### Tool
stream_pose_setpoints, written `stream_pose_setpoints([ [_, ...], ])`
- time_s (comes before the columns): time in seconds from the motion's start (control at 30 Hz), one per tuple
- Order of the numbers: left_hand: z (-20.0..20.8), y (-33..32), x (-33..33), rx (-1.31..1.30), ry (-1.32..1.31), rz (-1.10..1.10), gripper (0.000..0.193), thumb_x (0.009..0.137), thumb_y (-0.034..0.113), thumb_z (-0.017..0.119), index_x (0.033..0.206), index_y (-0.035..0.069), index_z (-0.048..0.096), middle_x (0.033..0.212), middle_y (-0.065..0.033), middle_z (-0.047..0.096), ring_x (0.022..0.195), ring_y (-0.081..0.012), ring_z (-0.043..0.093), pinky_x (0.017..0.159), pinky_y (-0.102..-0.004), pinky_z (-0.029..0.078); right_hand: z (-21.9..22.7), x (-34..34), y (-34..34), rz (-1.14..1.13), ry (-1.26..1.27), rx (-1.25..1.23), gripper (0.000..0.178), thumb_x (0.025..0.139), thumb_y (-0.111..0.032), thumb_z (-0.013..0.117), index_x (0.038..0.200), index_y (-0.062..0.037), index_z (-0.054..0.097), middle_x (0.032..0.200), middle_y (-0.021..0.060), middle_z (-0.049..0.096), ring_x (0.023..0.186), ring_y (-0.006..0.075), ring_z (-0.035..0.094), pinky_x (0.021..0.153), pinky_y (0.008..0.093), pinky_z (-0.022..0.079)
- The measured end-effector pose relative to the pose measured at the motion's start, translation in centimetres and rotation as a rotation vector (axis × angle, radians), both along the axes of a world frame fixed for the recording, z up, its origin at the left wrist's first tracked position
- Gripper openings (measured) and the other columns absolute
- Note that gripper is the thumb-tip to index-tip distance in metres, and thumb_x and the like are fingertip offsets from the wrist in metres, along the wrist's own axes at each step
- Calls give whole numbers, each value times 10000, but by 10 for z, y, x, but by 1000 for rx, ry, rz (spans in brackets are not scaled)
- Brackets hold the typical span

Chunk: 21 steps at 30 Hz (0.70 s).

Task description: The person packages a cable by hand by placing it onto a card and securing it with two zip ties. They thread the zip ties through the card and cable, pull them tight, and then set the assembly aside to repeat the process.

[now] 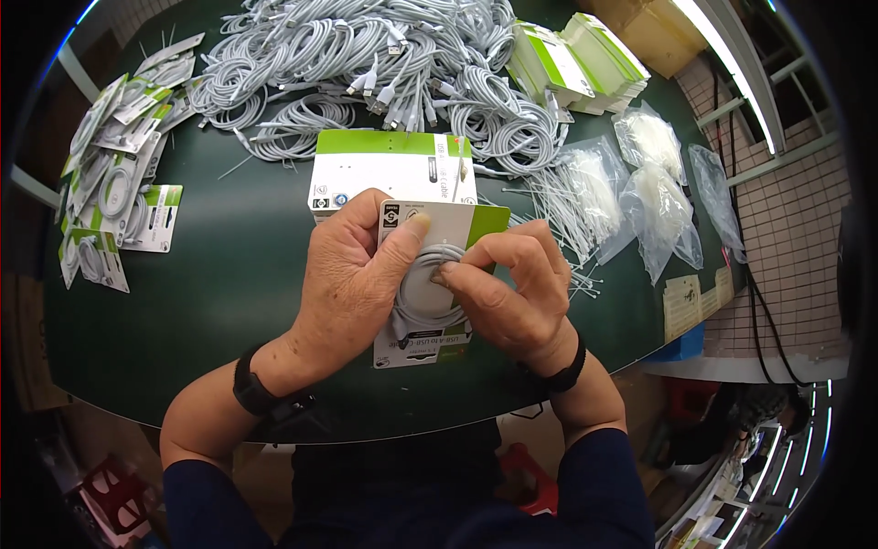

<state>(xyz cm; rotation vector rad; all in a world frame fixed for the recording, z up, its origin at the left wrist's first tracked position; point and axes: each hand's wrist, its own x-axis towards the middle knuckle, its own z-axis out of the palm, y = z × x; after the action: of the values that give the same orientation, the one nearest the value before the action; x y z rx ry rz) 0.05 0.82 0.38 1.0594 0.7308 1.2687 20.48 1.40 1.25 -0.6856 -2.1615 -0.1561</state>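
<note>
A white and green backing card point(446, 220) is held up over the near middle of the table. Its lower edge hangs toward me. My left hand point(343, 279) grips the card's left side, thumb pressed on its face. A coiled grey USB cable point(430, 320) lies against the card. My right hand point(514, 297) has thumb and forefinger pinched together at the coil's upper right; whatever is between the fingertips is too small to tell. Just beyond the hands lies a stack of the same cards point(370, 165), partly hidden by the held card.
Many coiled grey cables point(357, 55) are heaped at the back. Carded cables point(114, 192) pile up on the left. More card stacks point(576, 64) stand at the back right. Loose white cable ties point(562, 215) and bags of ties point(654, 206) lie right, on the green table point(229, 302).
</note>
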Motion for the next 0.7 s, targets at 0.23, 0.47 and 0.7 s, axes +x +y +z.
stream_pose_setpoints([
  [0.23, 6, -7, 3, 58, 144, -21, 234, 1059, 109, 665, 1242, -37, 645, 1122, -76, 753, 970, -86, 691, 853, -264, 584, -5, 2, 5, 7, 73, -1, 320, 752, 26, 863, 1014, -91, 721, 957, 43, 629, 771, 218, 587, 634, 329, 489],
  [0.47, 1, -2, 4, -32, 28, -67, 294, 1056, 95, 661, 1318, -35, 631, 1180, -97, 752, 1029, -106, 696, 912, -278, 580, -1, 5, 4, 17, 105, 8, 282, 809, 0, 851, 1023, -88, 690, 992, 48, 651, 816, 227, 599, 670, 336, 498],
  [0.7, -1, 2, 0, -112, -108, -71, 315, 1058, 67, 645, 1356, -31, 624, 1225, -112, 746, 1068, -125, 700, 947, -293, 577, 2, 4, -6, 112, 81, -25, 280, 823, -11, 840, 1028, -87, 666, 1055, 54, 686, 828, 233, 638, 670, 342, 517],
])
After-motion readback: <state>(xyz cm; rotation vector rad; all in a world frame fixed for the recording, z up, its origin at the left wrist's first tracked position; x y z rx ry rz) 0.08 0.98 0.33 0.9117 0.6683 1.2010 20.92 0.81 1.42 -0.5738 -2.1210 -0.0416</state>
